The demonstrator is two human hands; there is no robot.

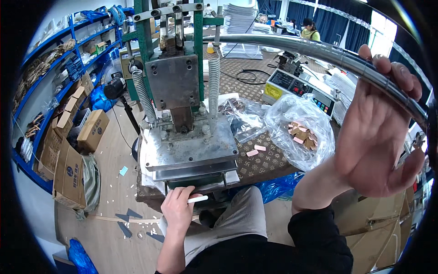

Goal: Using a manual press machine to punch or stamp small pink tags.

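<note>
A hand press with a steel plate [174, 82] and green frame stands before me on the table. My right hand [376, 132] is raised at the far right, its fingers hooked over the long metal lever [315, 46] and its thumb held apart. Low at the press's front edge, my left hand [177, 209] is closed round a thin white stick [198, 199], whose end sticks out to the right. The left fingertips reach the edge under the press's base [191, 153]; what they touch there is hidden.
Two small pink pieces [255, 150] lie on the patterned tablecloth [269, 166]. Beside them are a clear bag [299, 116] of pink and brown pieces and a control box [301, 89]. Blue shelves [77, 41], cartons [68, 173] and a fan [115, 86] stand left. Another person [310, 32] sits far back.
</note>
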